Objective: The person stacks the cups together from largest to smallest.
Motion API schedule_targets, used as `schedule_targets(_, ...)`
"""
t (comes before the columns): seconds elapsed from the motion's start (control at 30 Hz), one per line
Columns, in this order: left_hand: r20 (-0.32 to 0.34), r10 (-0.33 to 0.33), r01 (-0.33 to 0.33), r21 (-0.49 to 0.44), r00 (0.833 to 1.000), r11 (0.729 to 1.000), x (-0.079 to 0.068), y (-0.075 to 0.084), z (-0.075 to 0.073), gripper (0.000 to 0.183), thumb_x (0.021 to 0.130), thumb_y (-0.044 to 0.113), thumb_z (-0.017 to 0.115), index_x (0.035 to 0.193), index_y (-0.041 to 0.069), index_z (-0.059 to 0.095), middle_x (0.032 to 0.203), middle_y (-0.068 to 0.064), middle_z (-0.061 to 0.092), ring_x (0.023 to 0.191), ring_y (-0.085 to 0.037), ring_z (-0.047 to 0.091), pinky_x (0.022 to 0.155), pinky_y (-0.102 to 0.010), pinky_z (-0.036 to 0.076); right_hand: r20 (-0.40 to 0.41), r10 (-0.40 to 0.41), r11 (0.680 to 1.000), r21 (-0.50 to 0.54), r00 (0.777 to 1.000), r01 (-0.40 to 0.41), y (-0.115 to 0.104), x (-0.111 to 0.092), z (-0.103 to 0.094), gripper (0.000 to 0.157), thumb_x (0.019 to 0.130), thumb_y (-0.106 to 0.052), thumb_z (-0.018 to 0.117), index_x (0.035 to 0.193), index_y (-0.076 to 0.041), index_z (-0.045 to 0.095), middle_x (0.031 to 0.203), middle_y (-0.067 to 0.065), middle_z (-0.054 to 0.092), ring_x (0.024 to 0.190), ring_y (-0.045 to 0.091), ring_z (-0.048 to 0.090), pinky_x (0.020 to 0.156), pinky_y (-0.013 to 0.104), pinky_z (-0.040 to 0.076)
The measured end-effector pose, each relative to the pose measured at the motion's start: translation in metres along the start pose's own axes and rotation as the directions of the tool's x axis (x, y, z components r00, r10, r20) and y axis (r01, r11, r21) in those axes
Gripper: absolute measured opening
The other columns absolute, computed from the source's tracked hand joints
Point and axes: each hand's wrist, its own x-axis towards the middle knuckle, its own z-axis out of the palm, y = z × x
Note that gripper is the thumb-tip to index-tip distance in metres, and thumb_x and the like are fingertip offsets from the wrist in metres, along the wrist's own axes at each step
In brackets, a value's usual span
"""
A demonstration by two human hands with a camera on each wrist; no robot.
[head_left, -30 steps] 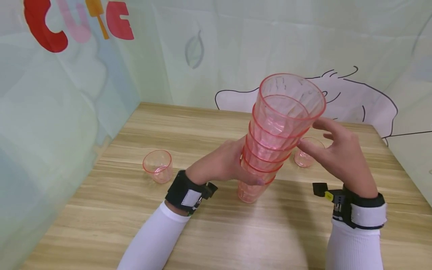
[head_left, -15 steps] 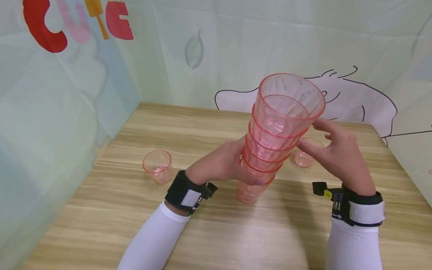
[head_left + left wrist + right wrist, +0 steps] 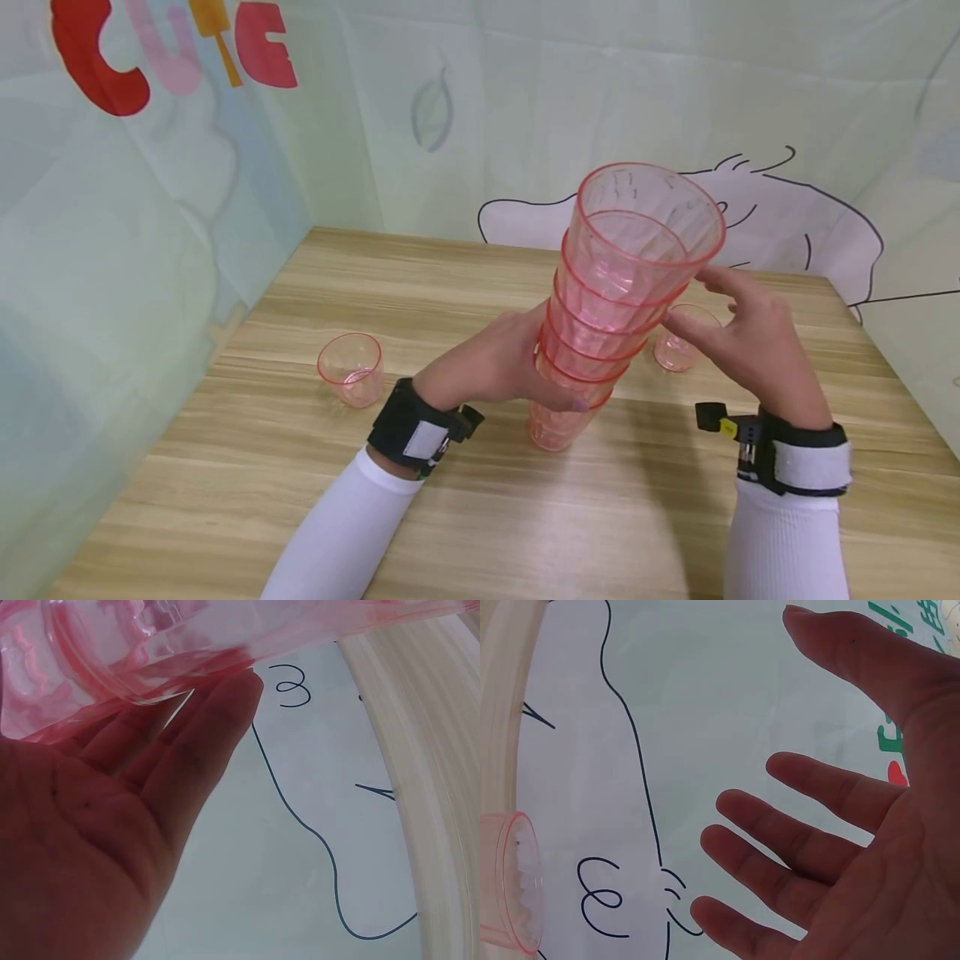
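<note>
A tall stack of nested clear pink cups (image 3: 600, 325) leans up and to the right in the head view. My left hand (image 3: 510, 358) grips it low down, thumb across the near side and fingers hidden behind. Seen from the left wrist, the stack (image 3: 172, 645) crosses over the palm and fingers of that hand (image 3: 97, 817). To the stack's right is my right hand (image 3: 757, 350), its thumb and index finger close by the upper cups. In the right wrist view the same hand (image 3: 840, 810) has spread, slightly bent fingers and holds nothing.
A single pink cup (image 3: 351, 371) stands upright on the wooden table (image 3: 247, 467) left of my left wrist. Another cup (image 3: 675, 354) stands behind my right thumb, partly covered. A printed cloth backdrop (image 3: 420, 183) borders the table at the back and both sides.
My right wrist has shifted very slightly left and up. The stack, my left hand and the two single cups look the same.
</note>
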Motion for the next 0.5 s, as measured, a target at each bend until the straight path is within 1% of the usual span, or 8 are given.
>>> schedule_targets(0.23, -0.013, 0.007, -0.007, 0.046, 1.000, 0.999, -0.001, -0.001, 0.000, 0.068, 0.070, 0.041, 0.090, 0.122, 0.026, 0.050, 0.106, 0.011, 0.064, 0.090, -0.011, 0.063, 0.080, -0.030, 0.055, 0.023, 0.037, 0.999, -0.012, 0.999, -0.037, 0.008, 0.001, 0.000, 0.064, 0.087, -0.036, 0.080, 0.141, -0.011, 0.057, 0.143, 0.017, 0.054, 0.130, 0.043, 0.048, 0.096, 0.070, 0.040)
schedule_targets(0.5, -0.007, 0.009, -0.009, 0.031, 1.000, 0.999, 0.000, -0.001, 0.000, 0.066, 0.070, 0.041, 0.090, 0.121, 0.027, 0.051, 0.103, 0.011, 0.064, 0.088, -0.012, 0.062, 0.077, -0.031, 0.055, 0.044, 0.060, 0.998, -0.020, 0.997, -0.060, 0.016, 0.004, 0.002, 0.066, 0.088, -0.038, 0.080, 0.143, -0.011, 0.055, 0.146, 0.017, 0.051, 0.131, 0.047, 0.044, 0.101, 0.070, 0.036)
